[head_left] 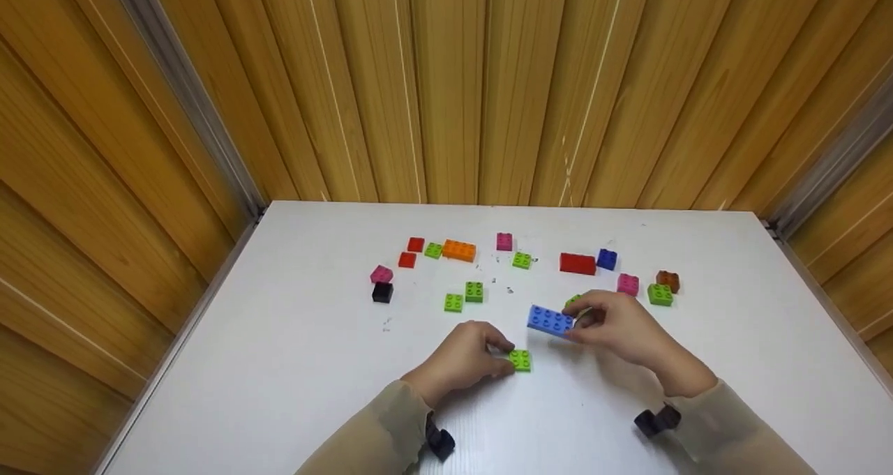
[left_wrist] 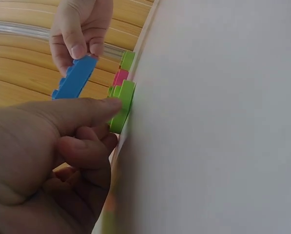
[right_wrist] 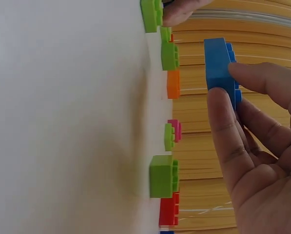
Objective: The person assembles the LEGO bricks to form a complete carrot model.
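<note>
My left hand (head_left: 508, 358) pinches a small light-green brick (head_left: 520, 360) that sits on the white table (head_left: 293, 363). In the left wrist view the thumb (left_wrist: 104, 105) presses on that green brick (left_wrist: 124, 103). My right hand (head_left: 576, 319) grips one end of a long blue brick (head_left: 549, 320) between thumb and fingers. It holds the brick just above the table, up and to the right of the green one. The right wrist view shows the blue brick (right_wrist: 218, 63) lifted off the surface, with the green brick (right_wrist: 151, 14) and left fingertips at the top edge.
Loose bricks lie across the far half of the table: an orange one (head_left: 459, 250), a long red one (head_left: 578, 264), a dark blue one (head_left: 606, 259), a black one (head_left: 382, 292), plus pink, green, red and brown ones. Wooden slat walls enclose the table on three sides.
</note>
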A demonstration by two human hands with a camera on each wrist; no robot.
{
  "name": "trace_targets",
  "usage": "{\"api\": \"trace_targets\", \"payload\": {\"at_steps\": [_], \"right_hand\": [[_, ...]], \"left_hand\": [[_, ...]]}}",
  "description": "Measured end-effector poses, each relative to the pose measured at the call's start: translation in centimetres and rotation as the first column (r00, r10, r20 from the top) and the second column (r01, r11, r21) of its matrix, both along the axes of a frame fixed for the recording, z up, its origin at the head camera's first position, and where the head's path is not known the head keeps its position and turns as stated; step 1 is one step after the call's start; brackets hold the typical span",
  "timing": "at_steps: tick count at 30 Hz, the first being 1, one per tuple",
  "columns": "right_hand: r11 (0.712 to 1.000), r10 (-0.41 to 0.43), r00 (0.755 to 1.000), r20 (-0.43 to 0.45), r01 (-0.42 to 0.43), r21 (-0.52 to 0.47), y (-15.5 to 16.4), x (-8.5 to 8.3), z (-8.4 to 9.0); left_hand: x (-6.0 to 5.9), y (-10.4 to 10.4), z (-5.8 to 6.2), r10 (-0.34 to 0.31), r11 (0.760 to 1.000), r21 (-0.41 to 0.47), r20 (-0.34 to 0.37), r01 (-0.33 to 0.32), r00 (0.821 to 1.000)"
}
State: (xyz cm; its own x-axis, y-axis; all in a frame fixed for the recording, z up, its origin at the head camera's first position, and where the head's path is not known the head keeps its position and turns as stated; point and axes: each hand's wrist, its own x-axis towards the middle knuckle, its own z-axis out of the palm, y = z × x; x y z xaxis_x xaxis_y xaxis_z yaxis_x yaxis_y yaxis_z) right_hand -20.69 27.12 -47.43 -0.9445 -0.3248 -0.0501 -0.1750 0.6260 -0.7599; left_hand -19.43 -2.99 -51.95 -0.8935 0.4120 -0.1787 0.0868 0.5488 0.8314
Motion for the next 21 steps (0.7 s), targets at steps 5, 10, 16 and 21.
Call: {"api": "trace_targets", "payload": {"at_steps": [5, 10, 16, 21], "right_hand": [[0.998, -0.053, 0.999, 0.013, 0.053, -0.046, -0.5, -0.6, 1.1], [0.997, -0.025, 0.999, 0.032, 0.027, -0.076, -0.8, -0.5, 0.5], [0.994, 0.06, 0.998, -0.001, -0.06, -0.092, -0.9, -0.7, -0.8], [0.986, 0.118, 0.993, -0.012, -0.118, -0.115, -1.2, -0.8, -1.3]], "left_hand": [[-0.9, 0.2, 0.0, 0.027, 1.0, 0.011, 0.001, -0.027, 1.0], [-1.1, 0.1, -0.3, 0.033, 0.999, 0.017, 0.011, -0.033, 0.999], [-1.3, 0.0, -0.5, 0.037, 0.999, 0.023, -0.004, -0.037, 0.999], [-1.7, 0.2, -0.5, 0.049, 0.998, 0.027, 0.008, -0.049, 0.999]]}}
